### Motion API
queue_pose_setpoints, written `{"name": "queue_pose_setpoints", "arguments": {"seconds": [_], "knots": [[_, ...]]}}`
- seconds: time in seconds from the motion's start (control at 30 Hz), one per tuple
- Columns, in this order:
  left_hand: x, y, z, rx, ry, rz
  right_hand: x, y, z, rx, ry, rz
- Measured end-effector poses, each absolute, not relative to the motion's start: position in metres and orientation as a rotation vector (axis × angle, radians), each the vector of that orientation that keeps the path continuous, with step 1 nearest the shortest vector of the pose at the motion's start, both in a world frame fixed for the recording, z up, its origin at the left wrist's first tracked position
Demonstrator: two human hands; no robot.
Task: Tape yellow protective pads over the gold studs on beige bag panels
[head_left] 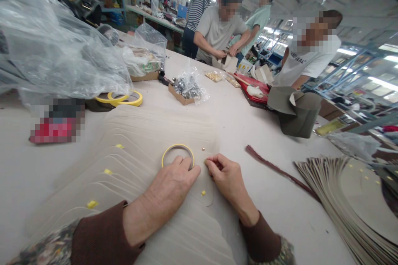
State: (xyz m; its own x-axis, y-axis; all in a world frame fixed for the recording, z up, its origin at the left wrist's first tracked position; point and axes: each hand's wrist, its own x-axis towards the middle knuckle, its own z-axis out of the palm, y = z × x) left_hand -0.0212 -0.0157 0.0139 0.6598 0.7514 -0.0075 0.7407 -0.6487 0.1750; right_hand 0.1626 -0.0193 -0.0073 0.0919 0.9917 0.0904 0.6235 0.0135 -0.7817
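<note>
My left hand (169,186) lies over the near side of a thin roll of yellow tape (178,145), fingers curled on its ring. Just right of it, my right hand (225,172) is closed in a pinch, with a small yellowish bit, seemingly tape, at the fingertips. Under both hands spreads a fanned stack of beige sheets (155,128). Small yellow tape pieces (107,171) stick to its left side, and a crumpled yellow bit (203,193) lies between my wrists. A tiny metal stud (203,149) sits just beyond my right fingertips.
Plastic bags (62,41) pile up at left, beside more yellow tape rolls (130,98). A small box (183,95) of dark parts stands ahead. At right lie a brown cord bundle (280,169) and fanned grey-beige pieces (329,198). Several people (217,29) stand across the table.
</note>
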Motion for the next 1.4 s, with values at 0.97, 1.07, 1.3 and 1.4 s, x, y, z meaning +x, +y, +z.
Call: {"name": "queue_pose_setpoints", "arguments": {"seconds": [0.97, 1.07, 1.3, 1.4], "knots": [[-0.035, 0.004, 0.025, 2.654, 1.499, 0.338, 0.157, -0.041, 0.008, -1.642, -1.944, 0.906], [-0.039, 0.004, 0.02, 2.669, 1.434, 0.434, 0.164, -0.043, 0.013, -1.601, -1.908, 1.108], [-0.045, -0.005, 0.004, 2.539, 0.987, 0.856, 0.152, -0.035, 0.018, -1.313, -1.71, 0.682], [-0.046, -0.01, 0.002, 2.55, 1.034, 0.785, 0.143, -0.036, 0.02, -1.163, -1.852, 0.584]]}}
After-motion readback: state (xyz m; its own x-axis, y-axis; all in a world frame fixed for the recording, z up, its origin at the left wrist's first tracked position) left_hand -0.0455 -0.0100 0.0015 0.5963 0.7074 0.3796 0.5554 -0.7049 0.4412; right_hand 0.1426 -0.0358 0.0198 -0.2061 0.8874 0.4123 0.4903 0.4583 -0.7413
